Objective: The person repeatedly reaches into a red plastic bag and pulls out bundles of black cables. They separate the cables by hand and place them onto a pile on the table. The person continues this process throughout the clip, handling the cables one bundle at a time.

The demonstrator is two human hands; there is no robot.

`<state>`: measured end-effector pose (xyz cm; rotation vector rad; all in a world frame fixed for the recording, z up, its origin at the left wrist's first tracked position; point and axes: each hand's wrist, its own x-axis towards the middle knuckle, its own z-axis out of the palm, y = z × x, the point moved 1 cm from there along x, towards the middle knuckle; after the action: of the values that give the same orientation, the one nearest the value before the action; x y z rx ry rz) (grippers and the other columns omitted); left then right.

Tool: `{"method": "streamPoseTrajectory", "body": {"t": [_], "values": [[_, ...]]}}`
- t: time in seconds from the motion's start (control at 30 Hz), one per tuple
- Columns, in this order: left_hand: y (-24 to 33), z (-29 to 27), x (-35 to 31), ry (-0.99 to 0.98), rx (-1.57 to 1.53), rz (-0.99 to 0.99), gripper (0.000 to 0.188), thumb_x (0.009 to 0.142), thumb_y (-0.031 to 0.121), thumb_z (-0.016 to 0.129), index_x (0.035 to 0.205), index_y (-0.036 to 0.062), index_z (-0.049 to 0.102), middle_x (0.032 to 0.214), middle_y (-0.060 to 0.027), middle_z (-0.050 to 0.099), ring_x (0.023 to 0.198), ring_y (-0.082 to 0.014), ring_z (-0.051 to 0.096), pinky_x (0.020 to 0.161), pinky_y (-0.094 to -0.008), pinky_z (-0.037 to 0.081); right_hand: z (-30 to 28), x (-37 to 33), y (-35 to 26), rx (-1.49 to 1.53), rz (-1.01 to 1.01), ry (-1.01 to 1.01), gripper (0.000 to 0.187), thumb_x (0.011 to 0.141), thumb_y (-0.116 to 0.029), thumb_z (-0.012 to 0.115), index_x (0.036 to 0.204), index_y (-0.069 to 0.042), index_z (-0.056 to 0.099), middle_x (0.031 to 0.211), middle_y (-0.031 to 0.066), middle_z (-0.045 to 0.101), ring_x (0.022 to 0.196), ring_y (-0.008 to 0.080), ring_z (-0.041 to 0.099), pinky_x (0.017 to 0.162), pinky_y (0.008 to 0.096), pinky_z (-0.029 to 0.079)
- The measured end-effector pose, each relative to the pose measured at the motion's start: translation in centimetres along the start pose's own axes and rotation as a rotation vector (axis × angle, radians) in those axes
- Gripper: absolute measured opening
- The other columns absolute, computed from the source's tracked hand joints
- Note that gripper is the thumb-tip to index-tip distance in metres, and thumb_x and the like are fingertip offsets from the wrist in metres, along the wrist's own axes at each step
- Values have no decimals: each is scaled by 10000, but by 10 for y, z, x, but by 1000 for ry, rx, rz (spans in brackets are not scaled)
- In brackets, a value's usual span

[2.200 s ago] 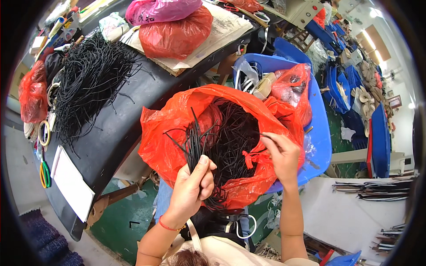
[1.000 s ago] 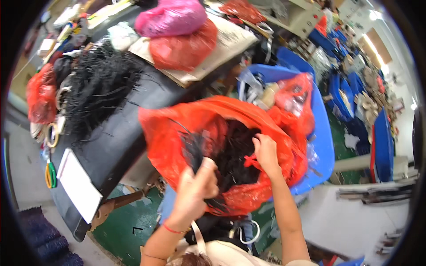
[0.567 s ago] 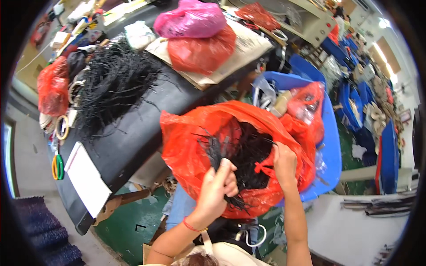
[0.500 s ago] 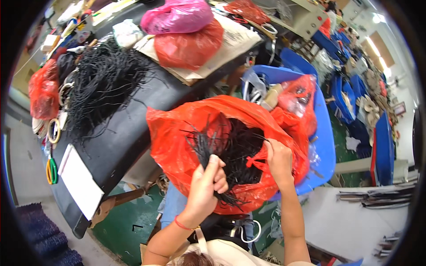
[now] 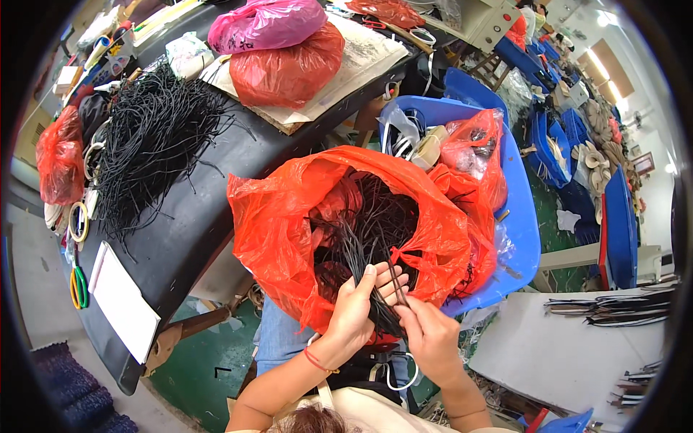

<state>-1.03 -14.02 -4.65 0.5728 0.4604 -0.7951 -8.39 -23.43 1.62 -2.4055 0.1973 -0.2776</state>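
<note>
A bundle of thin black cords (image 5: 352, 252) lies across the palm of my left hand (image 5: 354, 310), held under the thumb with the other fingers partly uncurled. My right hand (image 5: 433, 332) is beside it, thumb and fingers pinching one or two black cords (image 5: 395, 283) at the bundle's side. Both hands are over the near rim of an open red plastic bag (image 5: 271, 224). Inside the bag lies a tangle of more black cords (image 5: 397, 216), with a smaller red bag (image 5: 339, 200) at its left.
A blue tub (image 5: 523, 231) stands behind and right of the bag, holding red bags and a tape roll. On the black table (image 5: 206, 195) lie a heap of black cords (image 5: 155, 137), a white pad (image 5: 123, 296) and stuffed bags. Green-and-yellow-handled scissors (image 5: 78, 285) hang at its left edge.
My right hand has left the bag's right rim and come to the cords at my left hand. The left hand has turned palm up and its fingers have loosened around the bundle.
</note>
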Motion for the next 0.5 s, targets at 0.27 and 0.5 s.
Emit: {"method": "streamPoseTrajectory", "body": {"t": [0.27, 0.5], "values": [[38, 13, -30, -87, 215, 135, 253, 985, 267, 423, 994, 34, 520, 601, 65, 308, 457, -40, 254, 427, -213, 218, -30, -4, 4, 185, -128, -460, 194, 810, -150, 651, 951, -18, 661, 794, 115, 656, 693, 244, 642, 605, 334, 531], [59, 13, -42, -122, 306, 223, 258, 992, 268, 410, 970, 35, 519, 606, 71, 294, 474, -30, 258, 420, -204, 198, 55, 103, 138, -252, -50, -10, 183, 835, -156, 605, 940, -9, 633, 910, 193, 604, 837, 368, 601, 699, 421, 495]]}}
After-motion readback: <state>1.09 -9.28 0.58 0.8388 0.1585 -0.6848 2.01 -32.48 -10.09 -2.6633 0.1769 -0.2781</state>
